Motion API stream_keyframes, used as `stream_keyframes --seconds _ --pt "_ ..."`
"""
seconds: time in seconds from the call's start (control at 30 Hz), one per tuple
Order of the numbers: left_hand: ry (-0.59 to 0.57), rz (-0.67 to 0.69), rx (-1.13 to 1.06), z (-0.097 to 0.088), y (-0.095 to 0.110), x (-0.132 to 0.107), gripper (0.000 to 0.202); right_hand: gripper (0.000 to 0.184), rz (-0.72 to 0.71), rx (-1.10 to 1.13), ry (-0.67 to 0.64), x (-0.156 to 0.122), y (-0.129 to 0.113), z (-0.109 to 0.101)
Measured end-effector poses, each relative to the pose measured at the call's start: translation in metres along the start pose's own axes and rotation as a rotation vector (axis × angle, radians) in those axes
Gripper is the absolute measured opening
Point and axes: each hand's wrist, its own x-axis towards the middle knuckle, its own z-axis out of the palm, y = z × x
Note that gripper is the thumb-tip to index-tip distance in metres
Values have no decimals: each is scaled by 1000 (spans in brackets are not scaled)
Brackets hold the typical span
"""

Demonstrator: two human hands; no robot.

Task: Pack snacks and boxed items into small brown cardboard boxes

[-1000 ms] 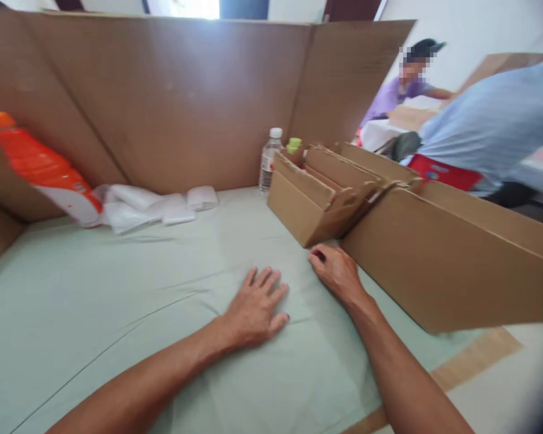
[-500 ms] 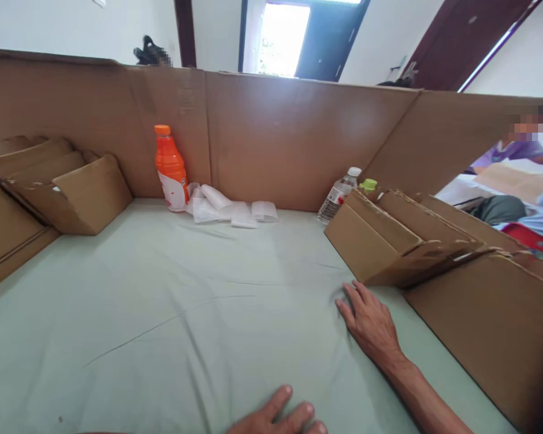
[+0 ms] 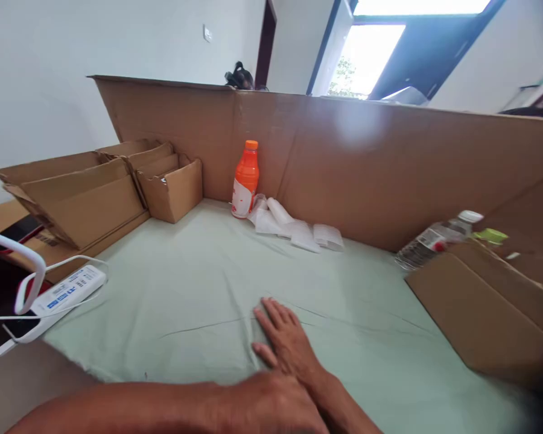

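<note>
right hand (image 3: 286,345) flat, palm down on cloth (image 3: 185,283), fingers slightly spread, holding nothing | left hand (image 3: 271,405) blurred, over right wrist, grip cannot be told | cloth under both hands: judged thin, soft, light, easily creased; pinch at a fold or edge | bottle (image 3: 245,181) beyond fingertips, label unreadable | strip (image 3: 67,290) far left, print too small

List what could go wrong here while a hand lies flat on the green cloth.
1. The right hand lies flat on the creased green cloth. Dragging the cloth might tip the upright orange bottle, which seems to stand on it.
2. The corded power strip sits at the cloth's left edge. A sideways sweep of the left hand could snag it or knock it off.
</note>
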Motion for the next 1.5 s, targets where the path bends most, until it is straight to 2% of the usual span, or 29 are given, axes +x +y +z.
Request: stream_keyframes --seconds 0.03,0.1,0.17,0.2,0.3,0.4,0.47,0.53,0.63,0.77,0.87,0.93,1.03,1.1,1.17,1.23,1.37,1.43,1.5 --pt "145 -124 -39 -23 -3 -5 37 55 -64 63 -19 15 -15 3" --pt "402 -274 -33 -70 -11 -20 33 55 -181 203 -28 35 -40 2" --pt "615 -397 85 -115 -25 -37 33 61 -265 310 -52 43 -54 -5" --pt "675 -444 198 -138 -34 -46 34 64 -298 340 -87 45 -57 -10" --pt "770 -657 657 -208 -69 -66 41 65 -330 357 -186 45 -54 -20" --pt "866 -789 793 -279 -101 -76 50 65 -335 361 -173 45 -45 -13" --pt "905 -879 876 -320 -117 -79 54 66 -353 359 -135 46 -40 -4" --pt "891 -1001 981 -350 -128 -81 49 67 -378 356 -94 47 -37 5" --pt "859 -1100 977 -374 -140 -87 38 66 -408 365 -32 48 -35 10" --pt "807 -1183 929 -377 -145 -98 39 59 -395 407 -3 48 -37 2" --pt "788 -1180 924 -361 -130 -105 28 43 -296 474 102 43 -37 0" --pt "770 -1137 925 -339 -110 -112 27 33 -114 562 267 40 -34 2" --pt "731 -991 921 -292 -72 -124 28 30 262 742 481 40 -25 6" --pt "741 -734 917 -260 -45 -131 26 36 466 871 552 43 -20 6" --pt "740 -594 863 -234 -20 -134 26 48 586 975 576 46 -17 5" --pt "749 -556 781 -217 1 -133 25 56 603 1033 556 46 -18 4" --pt "766 -469 708 -201 26 -123 25 52 423 1021 526 41 -24 6" --pt "839 -429 761 -194 31 -124 25 49 377 979 528 38 -26 6" --pt "978 -459 827 -186 31 -131 36 47 369 945 532 38 -26 5"
